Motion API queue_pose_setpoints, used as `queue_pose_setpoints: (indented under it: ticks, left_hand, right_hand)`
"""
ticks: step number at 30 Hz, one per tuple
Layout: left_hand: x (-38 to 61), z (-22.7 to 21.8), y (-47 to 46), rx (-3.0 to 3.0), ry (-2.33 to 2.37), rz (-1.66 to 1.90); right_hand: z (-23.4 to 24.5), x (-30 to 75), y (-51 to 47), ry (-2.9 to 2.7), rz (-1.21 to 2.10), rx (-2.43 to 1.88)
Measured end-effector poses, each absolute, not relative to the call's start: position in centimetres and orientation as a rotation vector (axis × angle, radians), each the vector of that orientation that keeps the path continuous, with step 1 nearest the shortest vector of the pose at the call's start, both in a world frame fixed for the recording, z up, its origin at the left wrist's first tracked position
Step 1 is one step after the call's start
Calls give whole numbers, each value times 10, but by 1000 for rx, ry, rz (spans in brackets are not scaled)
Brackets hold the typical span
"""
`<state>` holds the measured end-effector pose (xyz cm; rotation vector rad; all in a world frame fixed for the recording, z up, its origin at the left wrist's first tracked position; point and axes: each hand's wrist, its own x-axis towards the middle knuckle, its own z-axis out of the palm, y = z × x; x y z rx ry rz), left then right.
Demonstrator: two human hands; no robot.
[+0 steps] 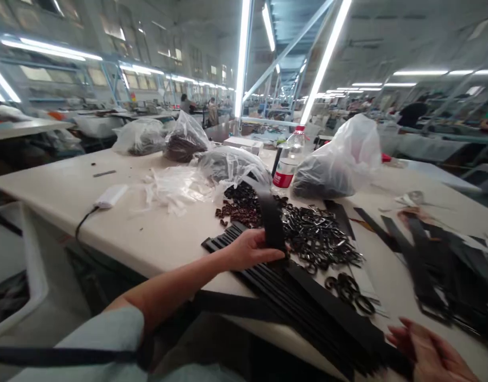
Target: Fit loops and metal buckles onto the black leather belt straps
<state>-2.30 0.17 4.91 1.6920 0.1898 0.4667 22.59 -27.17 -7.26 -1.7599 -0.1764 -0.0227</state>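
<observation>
My left hand [254, 248] is closed around a black strap [272, 215], thumb along its lower part; the strap's upper end bends over toward the back. Beneath that hand a row of long black straps [307, 313] lies side by side, slanting across the front edge of the table. At the lower right, my right hand [430, 350] is beside the near ends of these straps, its fingers loosely curled and apart, slightly blurred. Beyond the straps are piles of dark metal buckles [319, 233], small brown pieces [244, 212] and several black rings [349, 292].
Plastic bags of dark parts [327, 170] stand toward the back, near a red-labelled bottle [285, 164]. More black straps with buckles [446, 260] lie at the right. A white power strip [111, 196] with a cable sits left on the pale table [156, 241]; a white bin [40, 270] stands below.
</observation>
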Motion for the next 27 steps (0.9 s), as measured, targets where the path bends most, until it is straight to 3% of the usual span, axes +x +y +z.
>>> queue_pose_setpoints:
  ticks: [4,9,17,24,27]
  left_hand:
    - [-39,43,-16,1999,116,406]
    - [-23,24,-42,2211,-230,309]
    - [-12,15,-56,2311,-261,304]
    - [-49,20,9,2258,266,490]
    - [-69,12,29,2245,495,545]
  right_hand:
    - [-25,184,-260,-244,43,-1685]
    - [31,104,-215,-896,280,-1592]
    - [32,76,-220,-603,440,-1258]
    - [68,215,-262,-497,101,-1530]
    - [97,286,-278,-594,-391,-2009]
